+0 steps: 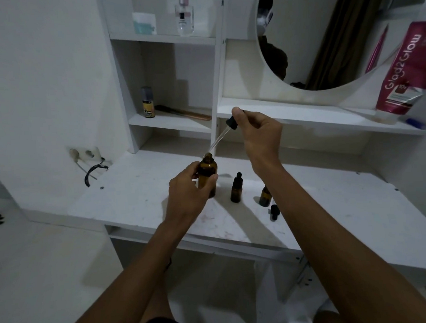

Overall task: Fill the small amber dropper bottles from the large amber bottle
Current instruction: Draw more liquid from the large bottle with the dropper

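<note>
Your left hand wraps thumb and fingers around the large amber bottle, holding it upright on the white table with its mouth uncapped. Your right hand pinches the black rubber bulb of a glass dropper between thumb and fingertips, with the other fingers curled in. The dropper's long axis slants from the bulb, up and to the right, down and left to the bottle's mouth. Whether the tip is just inside the neck or just above it cannot be told.

Two small bottles stand to the right of the large one. The capped small amber bottle stands near it. The open small amber bottle stands farther right, partly hidden behind your right forearm. A loose black dropper cap lies on the table just beside the open bottle, on your side of it.

The step in hand is probably drawing liquid for transfer. The next move turns on one relation: the open small bottle lies below and to the right of the dropper's tip, on the right hand's side. The dropper would have to swing that way and come upright over a narrow neck.

The bottles are smooth, dark brown glass cylinders with rounded shoulders. The pipette is thin, clear and fragile, and the tabletop is matte and scuffed.
</note>
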